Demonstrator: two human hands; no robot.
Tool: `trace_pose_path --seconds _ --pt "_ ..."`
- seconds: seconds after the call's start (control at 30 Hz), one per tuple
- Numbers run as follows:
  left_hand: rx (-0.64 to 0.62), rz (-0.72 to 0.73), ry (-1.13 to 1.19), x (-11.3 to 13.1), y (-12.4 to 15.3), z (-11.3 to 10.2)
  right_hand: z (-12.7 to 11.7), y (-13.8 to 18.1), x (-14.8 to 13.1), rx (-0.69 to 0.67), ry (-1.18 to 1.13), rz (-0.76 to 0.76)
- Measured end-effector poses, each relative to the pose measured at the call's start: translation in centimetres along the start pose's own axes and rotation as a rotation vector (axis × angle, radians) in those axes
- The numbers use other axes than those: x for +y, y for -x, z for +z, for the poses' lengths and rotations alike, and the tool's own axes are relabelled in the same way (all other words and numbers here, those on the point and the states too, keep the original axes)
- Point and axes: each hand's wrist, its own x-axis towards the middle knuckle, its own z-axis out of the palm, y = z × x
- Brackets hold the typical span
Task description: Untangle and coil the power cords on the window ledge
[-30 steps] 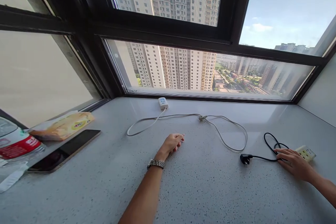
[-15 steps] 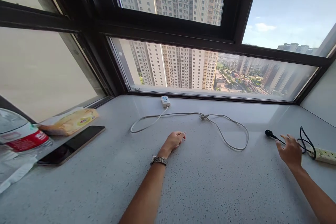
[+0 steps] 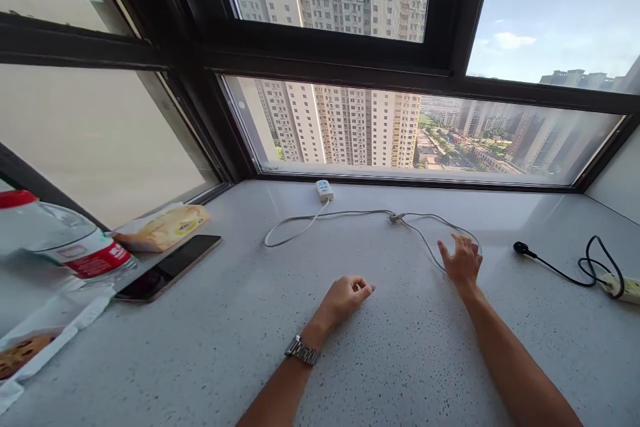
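Observation:
My right hand (image 3: pixel 463 260) is stretched out with fingers spread over the loop of a grey-white cable (image 3: pixel 360 215) on the speckled sill (image 3: pixel 390 353); it holds nothing. The cable runs back to a small white plug adapter (image 3: pixel 325 189) by the window. My left hand (image 3: pixel 347 295), with a metal watch (image 3: pixel 302 350) on the wrist, rests on the sill with fingers loosely curled and nothing in them. At the far right lies a black cord (image 3: pixel 565 268) with a black plug (image 3: pixel 521 248), leading to a pale power strip (image 3: pixel 627 287).
On the left lie a dark phone (image 3: pixel 167 268), a yellow packet (image 3: pixel 167 227), a plastic bottle with a red label (image 3: pixel 75 247) and a wrapper with a biscuit (image 3: pixel 30 347). A dark window frame (image 3: pixel 350 67) borders the sill at the back.
My right hand let go of the black cord and moved left to the grey-white cable's loop. The black cord and power strip now lie further right. My left hand stayed put.

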Motion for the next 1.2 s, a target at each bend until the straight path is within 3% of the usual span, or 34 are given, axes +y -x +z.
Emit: trace_pose_path --seconds 0.1,0.2,0.27,0.37,0.4,0.47,0.53,0.6,0.67,0.7,0.8,0.87,1.0,1.2 --pt "0.071 0.029 -0.104 0.6 0.2 0.5 -1.4 -1.5 3.6 0.144 0.012 0.197" --pt "0.146 0.041 -0.185 1.4 0.4 1.4 -2.3 -2.1 7.0 0.031 -0.185 0.357" --pt "0.193 0.055 -0.23 2.0 0.6 2.0 -2.3 -1.9 7.4 -0.034 -0.317 0.377" --pt "0.239 0.13 -0.224 2.7 1.1 2.8 -2.1 -0.7 5.1 -0.035 -0.513 0.304" --pt "0.251 0.16 -0.2 2.9 1.2 2.9 -2.1 -0.1 3.7 -0.036 -0.661 0.278" --pt "0.268 0.22 -0.121 3.0 1.5 3.0 -2.3 1.5 0.6 -0.076 -1.194 0.232" --pt "0.255 0.264 0.01 3.1 1.6 3.0 -2.6 3.8 -2.4 -0.25 -1.598 0.189" --pt "0.196 0.283 0.231 3.1 1.6 3.1 -2.7 6.6 -4.9 -0.47 -1.696 0.12" --pt "0.087 0.264 0.564 3.3 1.5 2.8 -2.7 9.5 -6.7 -0.698 -1.547 -0.09" --pt "0.014 0.248 0.756 3.3 1.5 2.5 -2.6 10.9 -7.4 -0.742 -1.415 -0.227" --pt "-0.174 0.199 1.3 3.2 1.3 0.7 -2.6 13.7 -8.5 -0.74 -0.912 -0.613" --pt "-0.156 0.154 1.571 2.4 1.0 -1.0 -2.7 14.3 -8.8 -0.692 -0.567 -0.748" --pt "0.108 0.007 1.862 -0.5 -0.2 -3.8 -3.0 12.5 -8.1 -0.696 -0.073 -0.723" --pt "0.353 -0.094 1.895 -2.4 -1.1 -5.4 -3.9 5.7 -3.0 -0.738 -0.035 -0.494"
